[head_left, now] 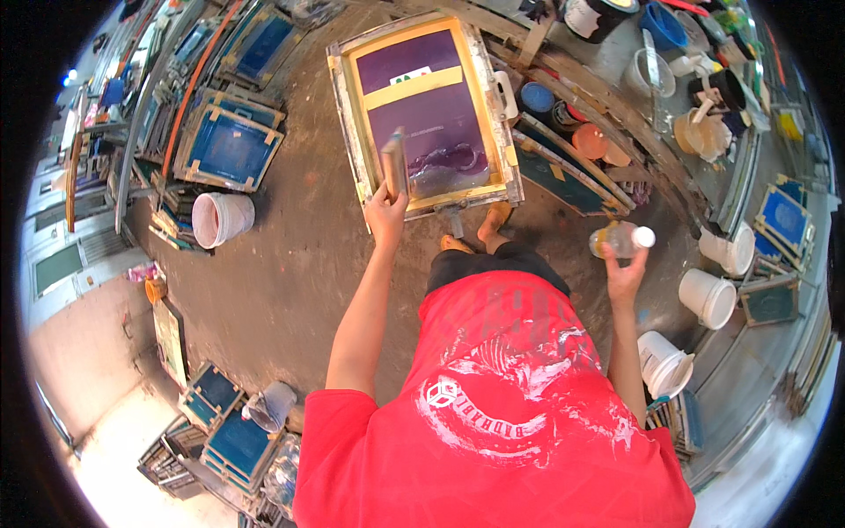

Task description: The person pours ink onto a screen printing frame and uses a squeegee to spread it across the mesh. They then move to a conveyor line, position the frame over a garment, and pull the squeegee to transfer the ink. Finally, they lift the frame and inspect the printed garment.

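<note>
1. Because the left hand (387, 214) grips one end, the flat tool (395, 165) juts free over the purple screen (440, 119)'s near left.
2. Right of the screen, the right hand (627, 273) clasps a bottle (610, 239), probably leaving its cap (643, 238) accessible.

We count one purple-meshed frame (414, 123) at upper centre, one flat tool (393, 167) above centre, one clear bottle (609, 239) right of centre, three white buckets (707, 299) at middle right, one pinkish bucket (222, 220) at middle left.
</note>
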Demonstrator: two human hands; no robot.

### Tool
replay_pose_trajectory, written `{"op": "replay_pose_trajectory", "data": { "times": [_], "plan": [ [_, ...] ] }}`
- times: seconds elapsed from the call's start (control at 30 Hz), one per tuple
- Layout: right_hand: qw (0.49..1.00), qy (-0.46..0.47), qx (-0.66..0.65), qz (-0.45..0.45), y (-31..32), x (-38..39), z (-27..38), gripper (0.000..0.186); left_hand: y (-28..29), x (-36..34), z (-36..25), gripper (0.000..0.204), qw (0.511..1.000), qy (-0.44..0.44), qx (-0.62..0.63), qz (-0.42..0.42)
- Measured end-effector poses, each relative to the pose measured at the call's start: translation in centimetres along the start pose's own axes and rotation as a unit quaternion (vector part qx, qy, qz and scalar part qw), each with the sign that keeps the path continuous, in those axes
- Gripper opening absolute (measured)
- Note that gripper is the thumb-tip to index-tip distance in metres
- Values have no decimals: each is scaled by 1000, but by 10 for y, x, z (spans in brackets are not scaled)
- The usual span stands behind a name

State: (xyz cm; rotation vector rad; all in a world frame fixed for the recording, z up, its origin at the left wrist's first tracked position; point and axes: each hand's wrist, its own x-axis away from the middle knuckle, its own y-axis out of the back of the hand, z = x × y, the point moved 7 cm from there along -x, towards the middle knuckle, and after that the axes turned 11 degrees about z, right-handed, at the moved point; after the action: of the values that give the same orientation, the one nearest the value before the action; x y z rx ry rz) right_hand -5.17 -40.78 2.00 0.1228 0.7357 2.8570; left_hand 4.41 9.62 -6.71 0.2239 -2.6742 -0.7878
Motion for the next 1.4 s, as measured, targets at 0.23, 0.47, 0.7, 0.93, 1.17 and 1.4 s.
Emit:
{"op": "replay_pose_trajectory", "data": {
  "times": [0.23,0.47,0.7,0.93,1.17,1.4],
  "plan": [
    [948,166,205,177,-68,-34,82,78,-93,-32,-25,28,984,-33,176,24],
    [885,211,276,312,-126,-81,77,83,-120,-43,-42,32,978,-65,191,53],
    [814,242,390,356,-171,-124,55,72,-9,-33,-6,25,994,-33,96,-44],
    [678,357,553,326,-232,-142,69,40,17,-5,2,26,993,16,104,-52],
    [629,397,603,289,-265,-148,74,14,25,-7,15,26,986,17,153,-66],
    [668,348,564,338,-238,-140,73,35,45,-24,30,32,991,15,73,-111]
  ]
}}
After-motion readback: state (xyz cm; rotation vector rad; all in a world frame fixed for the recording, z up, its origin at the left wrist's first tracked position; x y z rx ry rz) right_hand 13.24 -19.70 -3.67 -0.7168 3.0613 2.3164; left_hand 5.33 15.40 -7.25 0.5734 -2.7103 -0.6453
